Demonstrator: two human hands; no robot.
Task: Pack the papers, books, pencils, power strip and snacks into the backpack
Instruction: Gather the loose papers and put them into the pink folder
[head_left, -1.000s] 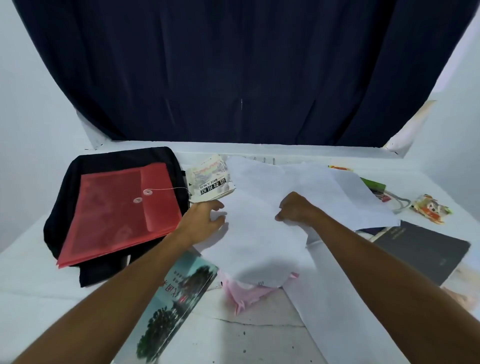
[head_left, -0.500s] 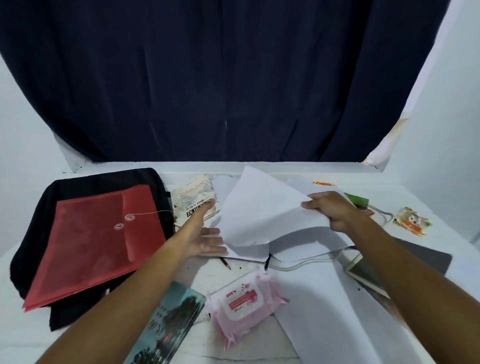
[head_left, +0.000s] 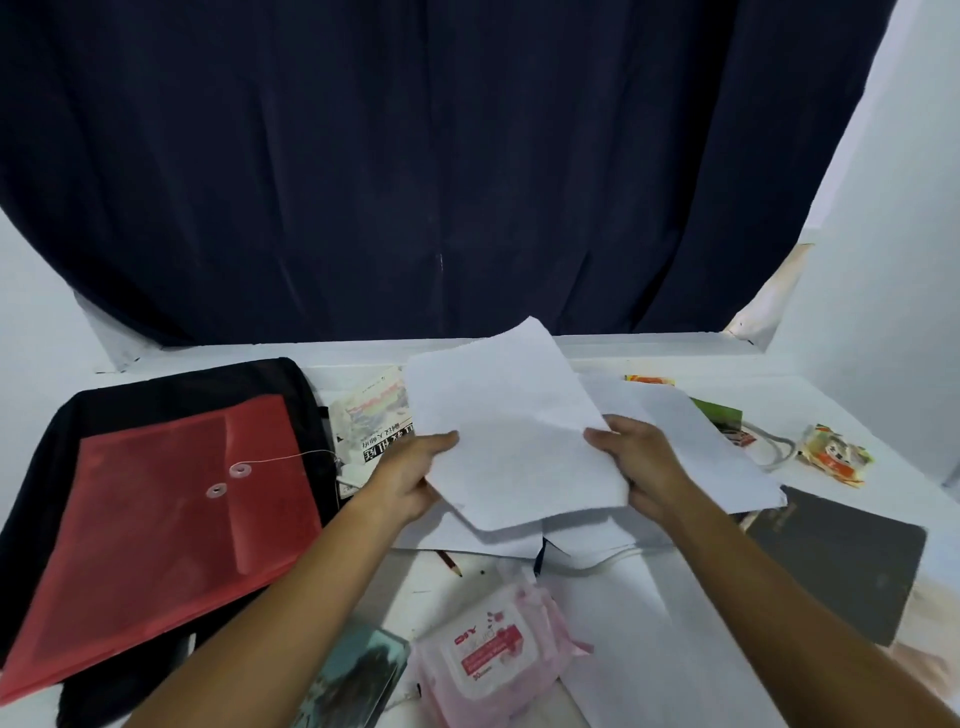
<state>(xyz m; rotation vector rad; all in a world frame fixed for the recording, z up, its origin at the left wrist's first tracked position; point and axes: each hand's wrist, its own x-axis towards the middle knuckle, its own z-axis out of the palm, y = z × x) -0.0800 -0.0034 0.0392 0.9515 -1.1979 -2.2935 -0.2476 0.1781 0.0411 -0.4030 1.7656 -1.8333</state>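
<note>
Nearest you on the white table (head_left: 467, 582), a pink pack of wipes (head_left: 493, 649) lies beside a teal-covered book (head_left: 358, 675), with one pencil (head_left: 449, 563) just beyond. Your left hand (head_left: 410, 480) and right hand (head_left: 639, 467) each pinch a side edge of one white sheet of paper (head_left: 514, 431), lifted clear of the table and tilted up at its far end; it is plain, unprinted and slightly creased. Several more loose sheets (head_left: 691, 457) lie under and to the right of it. One dark grey book (head_left: 841, 566) sits at your right, and a third book with printed characters (head_left: 374, 421) lies beyond your left hand. The black backpack (head_left: 171, 389) lies flat at the left with one red string-tie envelope (head_left: 156, 525) on top. Two snack packets (head_left: 831, 454) (head_left: 649, 380) lie towards the far right. A dark navy curtain (head_left: 441, 182) hangs behind, between white walls.
</note>
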